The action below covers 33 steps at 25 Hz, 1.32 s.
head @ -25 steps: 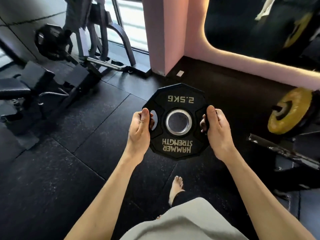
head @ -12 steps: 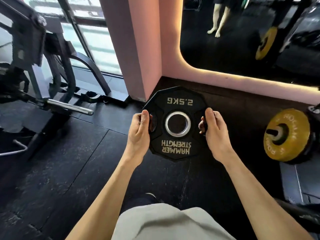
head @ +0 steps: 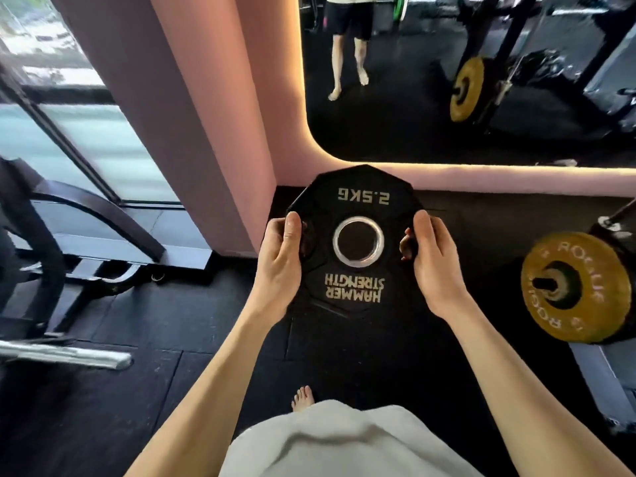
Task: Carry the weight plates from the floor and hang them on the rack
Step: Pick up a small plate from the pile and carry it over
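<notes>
A black 2.5 kg weight plate (head: 354,290) with gold lettering and a silver centre ring is held flat-on in front of me, above the dark floor. My left hand (head: 278,266) grips its left edge, thumb on the face and fingers through a grip slot. My right hand (head: 433,266) grips the right edge the same way. A yellow plate (head: 585,304) hangs on a peg of the rack (head: 616,225) at the right, level with my hands.
A pink pillar (head: 192,125) and wall with a large mirror (head: 447,98) stand just ahead. A black exercise machine (head: 38,242) with a silver bar (head: 65,354) fills the left. My bare foot (head: 303,398) shows below on the black rubber floor.
I have walked forward toward the pillar and mirror, carrying the plate in both hands. The yellow plate on the rack has come closer on the right; the machine has slid left.
</notes>
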Motion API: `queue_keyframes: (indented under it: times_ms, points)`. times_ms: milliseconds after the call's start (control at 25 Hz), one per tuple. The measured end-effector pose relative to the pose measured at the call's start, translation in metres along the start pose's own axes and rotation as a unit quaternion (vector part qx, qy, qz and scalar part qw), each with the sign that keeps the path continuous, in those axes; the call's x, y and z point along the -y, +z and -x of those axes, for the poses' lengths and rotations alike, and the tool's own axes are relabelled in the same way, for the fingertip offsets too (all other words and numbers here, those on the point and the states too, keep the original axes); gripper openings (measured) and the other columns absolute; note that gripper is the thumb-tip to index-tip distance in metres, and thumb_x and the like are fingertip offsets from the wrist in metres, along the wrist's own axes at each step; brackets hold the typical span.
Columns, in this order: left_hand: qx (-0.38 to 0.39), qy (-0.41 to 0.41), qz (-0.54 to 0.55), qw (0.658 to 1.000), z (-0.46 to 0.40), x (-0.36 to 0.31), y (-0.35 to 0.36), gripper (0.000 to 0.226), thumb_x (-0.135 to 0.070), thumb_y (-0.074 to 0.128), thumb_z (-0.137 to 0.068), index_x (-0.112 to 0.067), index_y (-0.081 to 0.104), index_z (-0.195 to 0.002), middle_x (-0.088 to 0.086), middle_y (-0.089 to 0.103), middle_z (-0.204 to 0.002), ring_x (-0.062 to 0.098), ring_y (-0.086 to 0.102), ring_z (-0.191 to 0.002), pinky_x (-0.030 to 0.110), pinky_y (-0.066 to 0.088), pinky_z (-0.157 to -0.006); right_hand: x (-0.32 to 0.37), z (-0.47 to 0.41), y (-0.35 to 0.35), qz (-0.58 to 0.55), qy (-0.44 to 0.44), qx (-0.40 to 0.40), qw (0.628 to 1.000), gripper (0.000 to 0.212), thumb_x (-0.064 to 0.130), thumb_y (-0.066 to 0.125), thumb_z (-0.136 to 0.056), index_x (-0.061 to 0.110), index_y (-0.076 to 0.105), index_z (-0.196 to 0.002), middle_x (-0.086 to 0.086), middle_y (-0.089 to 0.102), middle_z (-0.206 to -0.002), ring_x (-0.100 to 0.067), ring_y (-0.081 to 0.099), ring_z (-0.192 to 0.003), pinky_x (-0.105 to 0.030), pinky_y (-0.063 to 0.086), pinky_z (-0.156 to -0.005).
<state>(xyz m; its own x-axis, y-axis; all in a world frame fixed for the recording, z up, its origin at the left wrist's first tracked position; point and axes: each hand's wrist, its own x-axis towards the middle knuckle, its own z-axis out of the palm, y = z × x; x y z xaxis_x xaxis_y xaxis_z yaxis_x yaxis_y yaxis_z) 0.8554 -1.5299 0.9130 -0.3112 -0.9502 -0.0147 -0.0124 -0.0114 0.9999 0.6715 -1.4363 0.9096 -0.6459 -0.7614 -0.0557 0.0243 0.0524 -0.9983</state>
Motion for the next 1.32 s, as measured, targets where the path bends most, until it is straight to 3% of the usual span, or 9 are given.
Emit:
queue_keyframes:
  times_ms: [200,360,480,600,800,1000,1120,1200,1320]
  points:
    - [0.074,-0.006,-0.014,0.997,-0.123,-0.016,0.020,0.032,-0.045,0.039,-0.102,-0.026,0.047,-0.078,-0.023,0.047,-0.063,-0.003,0.044,-0.064,0.021,0.040,-0.066,0.011,-0.093,0.025,-0.001,0.000,-0.081,0.997,0.031,0.048,0.043,-0.100,0.021,0.058,-0.092,0.006,0.060,-0.086,-0.006,0.058,-0.082,-0.026,0.049,-0.080]
    - [0.151,0.003,0.001,0.988,-0.220,-0.014,0.067,0.030,-0.046,0.041,-0.101,-0.024,0.057,-0.090,-0.020,0.062,-0.076,-0.002,0.060,-0.081,0.023,0.050,-0.078,0.011,-0.174,0.016,-0.023,0.005,-0.142,0.990,0.033,0.051,0.044,-0.098,0.022,0.059,-0.103,0.004,0.065,-0.099,-0.012,0.063,-0.096,-0.032,0.051,-0.087]
    - [0.199,0.032,0.000,0.979,-0.280,-0.015,0.115,0.032,-0.043,0.040,-0.102,-0.018,0.058,-0.093,-0.016,0.064,-0.079,0.000,0.062,-0.081,0.018,0.049,-0.072,0.014,-0.227,-0.001,-0.024,-0.006,-0.189,0.982,0.029,0.049,0.043,-0.099,0.025,0.059,-0.103,0.004,0.066,-0.102,-0.011,0.064,-0.099,-0.030,0.051,-0.085]
    - [0.255,0.022,-0.015,0.967,-0.337,-0.023,0.172,0.033,-0.046,0.040,-0.102,-0.019,0.057,-0.095,-0.008,0.065,-0.086,0.007,0.064,-0.088,0.024,0.051,-0.074,0.023,-0.277,-0.028,-0.012,-0.014,-0.253,0.967,0.027,0.048,0.042,-0.099,0.027,0.059,-0.098,0.008,0.066,-0.097,0.000,0.064,-0.092,-0.026,0.051,-0.082]
    - [0.345,0.021,-0.025,0.938,-0.389,-0.035,0.257,0.031,-0.045,0.040,-0.101,-0.020,0.056,-0.092,-0.010,0.062,-0.082,-0.005,0.062,-0.076,0.016,0.049,-0.065,0.037,-0.318,-0.073,0.013,-0.019,-0.362,0.932,0.028,0.044,0.041,-0.101,0.023,0.057,-0.092,0.011,0.060,-0.086,0.011,0.058,-0.074,-0.014,0.046,-0.071]
    - [0.494,0.027,-0.003,0.869,-0.436,-0.034,0.356,0.050,-0.061,0.047,-0.091,-0.013,0.060,-0.098,0.004,0.064,-0.093,0.016,0.063,-0.092,0.036,0.052,-0.084,0.047,-0.340,-0.118,0.061,-0.019,-0.503,0.862,0.027,0.046,0.040,-0.100,0.028,0.054,-0.085,0.010,0.056,-0.081,0.009,0.053,-0.068,-0.014,0.042,-0.070]
    - [0.540,0.073,-0.011,0.839,-0.446,-0.042,0.410,0.035,-0.044,0.042,-0.102,-0.015,0.057,-0.089,-0.008,0.060,-0.086,-0.004,0.060,-0.081,0.022,0.049,-0.077,0.048,-0.350,-0.139,0.065,-0.022,-0.563,0.824,0.032,0.055,0.042,-0.097,0.031,0.055,-0.083,0.011,0.057,-0.075,-0.006,0.055,-0.072,-0.035,0.047,-0.077]
    - [0.590,0.073,0.006,0.804,-0.453,-0.052,0.445,0.035,-0.045,0.044,-0.101,-0.016,0.054,-0.084,-0.008,0.058,-0.080,0.001,0.057,-0.075,0.029,0.048,-0.076,0.058,-0.356,-0.150,0.077,-0.014,-0.608,0.790,0.036,0.069,0.043,-0.090,0.036,0.055,-0.081,0.009,0.059,-0.075,-0.012,0.057,-0.075,-0.046,0.049,-0.082]
    - [0.651,0.079,0.021,0.755,-0.460,-0.077,0.492,0.032,-0.050,0.045,-0.099,-0.023,0.055,-0.083,-0.004,0.057,-0.081,0.008,0.056,-0.079,0.036,0.048,-0.079,0.086,-0.363,-0.165,0.063,-0.047,-0.656,0.751,0.037,0.064,0.046,-0.092,0.028,0.053,-0.085,0.003,0.057,-0.077,-0.011,0.056,-0.074,-0.044,0.048,-0.078]
